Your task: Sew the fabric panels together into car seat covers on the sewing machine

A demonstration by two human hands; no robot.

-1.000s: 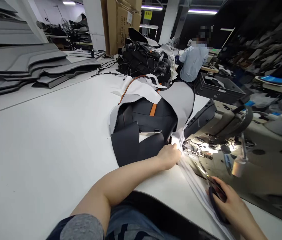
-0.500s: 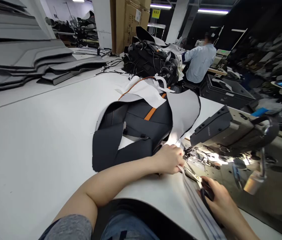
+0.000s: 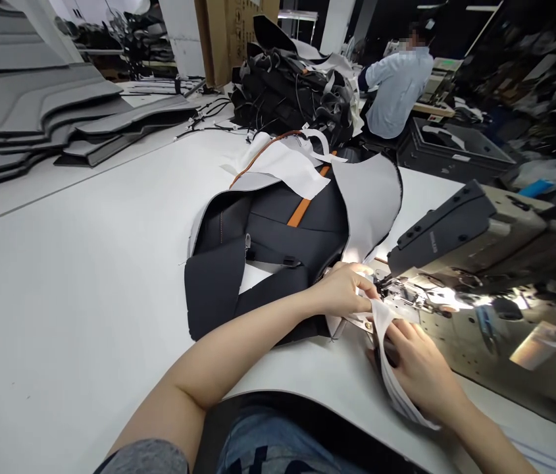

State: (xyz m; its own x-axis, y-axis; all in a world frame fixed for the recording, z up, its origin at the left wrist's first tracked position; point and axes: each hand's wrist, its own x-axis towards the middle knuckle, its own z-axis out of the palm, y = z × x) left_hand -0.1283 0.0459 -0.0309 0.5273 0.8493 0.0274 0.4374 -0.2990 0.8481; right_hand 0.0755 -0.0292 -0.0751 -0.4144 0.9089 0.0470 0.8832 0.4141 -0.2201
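My left hand (image 3: 344, 289) is closed beside the sewing machine's needle area, its fingertips pinching the top of a white strip (image 3: 382, 319). Scissors (image 3: 367, 326) are in my right hand (image 3: 420, 368), low and just to the right of the left one. Their metal blades point left beneath my left fingers, and my right fingers mostly hide the dark handles. The strip loops down over the scissors and across my right hand. A black sewn cover (image 3: 282, 237) with an orange stripe and grey-white backing lies under and beyond my left hand.
The sewing machine (image 3: 455, 237) stands close on the right, its lamp lit. Stacked grey panels (image 3: 35, 105) lie at the far left. Behind the cover are a dark heap of sewn pieces (image 3: 292, 99) and a cardboard box (image 3: 238, 39). A person (image 3: 396, 85) in light blue sits farther back.
The scissors have swung from right of my left hand to beneath it, blades now pointing left. My right hand has moved up, and the strip now loops over it. The view has shifted slightly.
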